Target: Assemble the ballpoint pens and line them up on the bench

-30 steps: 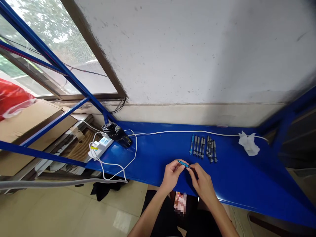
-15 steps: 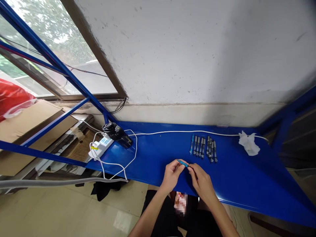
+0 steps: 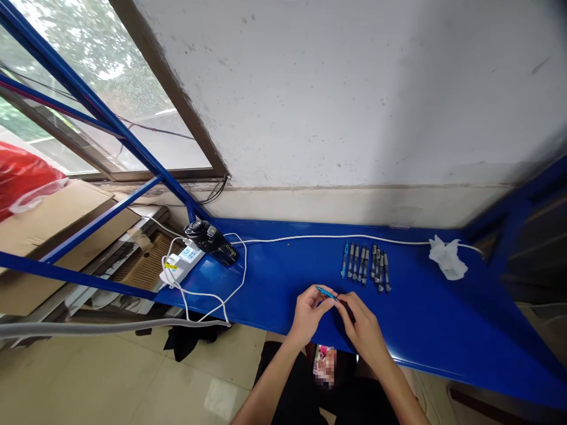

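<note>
Above the front edge of the blue table, my left hand (image 3: pixel 309 313) pinches a light-blue pen (image 3: pixel 326 293) between thumb and fingers. My right hand (image 3: pixel 361 321) is closed at the pen's right end, its thumb and fingertips pressed together there. That end is mostly covered by my fingertips. Beyond my hands, several dark pens (image 3: pixel 364 265) lie side by side in a row, pointing away from me. One blue pen (image 3: pixel 344 260) lies at the row's left end.
A black bottle (image 3: pixel 212 242) lies beside a white power strip (image 3: pixel 181 264) with looped white cables at the table's left. Crumpled white tissue (image 3: pixel 447 257) sits at the right. A white cable (image 3: pixel 305 236) runs along the back of the blue table (image 3: pixel 274 277). A phone-like screen (image 3: pixel 325 363) shows below the edge.
Both hands stay in nearly the same place around the pen. The pen has tilted very slightly, and the view has shifted a little.
</note>
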Motion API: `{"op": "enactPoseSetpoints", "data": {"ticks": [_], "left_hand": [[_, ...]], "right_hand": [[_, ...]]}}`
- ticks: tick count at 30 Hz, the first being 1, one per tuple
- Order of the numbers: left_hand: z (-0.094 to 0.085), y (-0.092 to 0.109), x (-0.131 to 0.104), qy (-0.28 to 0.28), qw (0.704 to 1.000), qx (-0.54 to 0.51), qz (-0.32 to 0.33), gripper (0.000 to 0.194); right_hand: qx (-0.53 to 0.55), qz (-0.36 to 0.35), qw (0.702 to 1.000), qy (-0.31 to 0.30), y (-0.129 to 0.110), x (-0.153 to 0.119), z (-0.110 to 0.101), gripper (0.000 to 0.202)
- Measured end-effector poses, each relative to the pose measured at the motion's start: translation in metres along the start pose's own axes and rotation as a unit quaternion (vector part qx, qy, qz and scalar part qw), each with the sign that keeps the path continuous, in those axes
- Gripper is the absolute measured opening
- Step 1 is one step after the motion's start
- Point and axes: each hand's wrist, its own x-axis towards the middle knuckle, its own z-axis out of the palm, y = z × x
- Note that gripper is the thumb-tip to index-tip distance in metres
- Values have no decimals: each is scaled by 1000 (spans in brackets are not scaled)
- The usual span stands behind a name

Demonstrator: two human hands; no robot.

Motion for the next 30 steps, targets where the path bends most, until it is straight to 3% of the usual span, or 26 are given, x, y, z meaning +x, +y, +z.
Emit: {"op": "enactPoseSetpoints", "data": {"ticks": [7,12,18,21,25,30], "left_hand": [[0,-1,-1,54,999,-4,1,23],[-2,-1,0,51,999,-5,3,26],[-3,-4,4,97,992,-81,-7,28],[-5,-6,6,106,988,-107,-9,28],[-6,-7,6,90,990,-107,-13,28],[-3,-2,7,114,986,-119,-18,30]], "right_hand": [[41,24,999,21,-4,3,-3,14],[59,55,996,-26,-3,1,-5,26],[53,75,995,49,-2,2,-2,32],[78,73,994,36,-1,2,-4,24],[87,93,992,-3,-1,1,-8,30],[69,75,994,42,-8,1,-8,32]]}}
